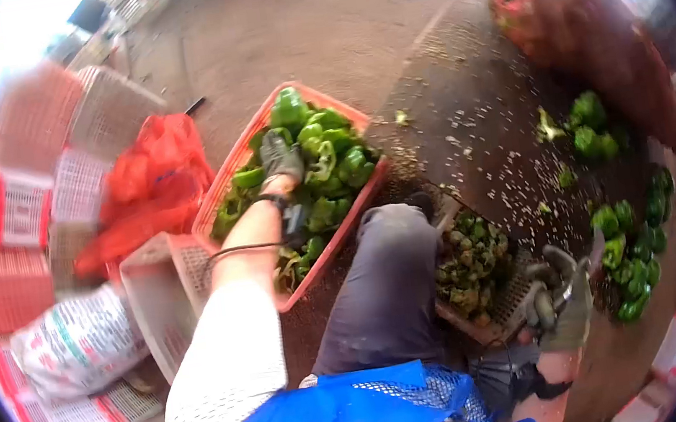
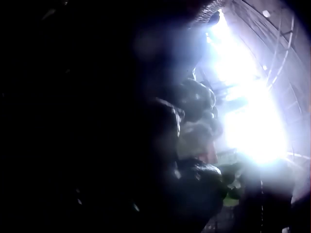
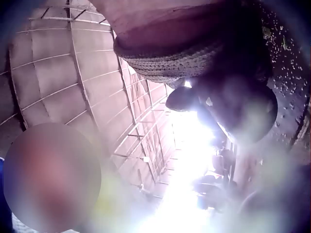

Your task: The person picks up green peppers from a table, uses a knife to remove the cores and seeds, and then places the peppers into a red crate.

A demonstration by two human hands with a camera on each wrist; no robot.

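My left hand [image 1: 282, 160], in a grey glove, rests on green bell peppers [image 1: 338, 173] heaped in a red plastic crate [image 1: 375, 187]. Its fingers reach forward over them, and no pepper shows in its grip. The left wrist view is mostly dark, with dim rounded pepper shapes [image 2: 197, 99] at its middle. Above the low table's near side is my gloved right hand [image 1: 564, 301], fingers curled. A thin, pale blade-like tool [image 1: 596, 253] sticks up from it; its handle is hidden in the glove. The right wrist view shows the dark glove [image 3: 238, 107] blurred against glare.
A small crate of trimmed pepper cores [image 1: 473, 266] stands by my knee. Loose green peppers [image 1: 634, 267] and scattered seeds [image 1: 511, 177] lie on the table, with a red net sack [image 1: 587, 37] behind. Stacked crates [image 1: 18, 284], orange netting [image 1: 157, 182] and a white sack [image 1: 79, 340] stand left.
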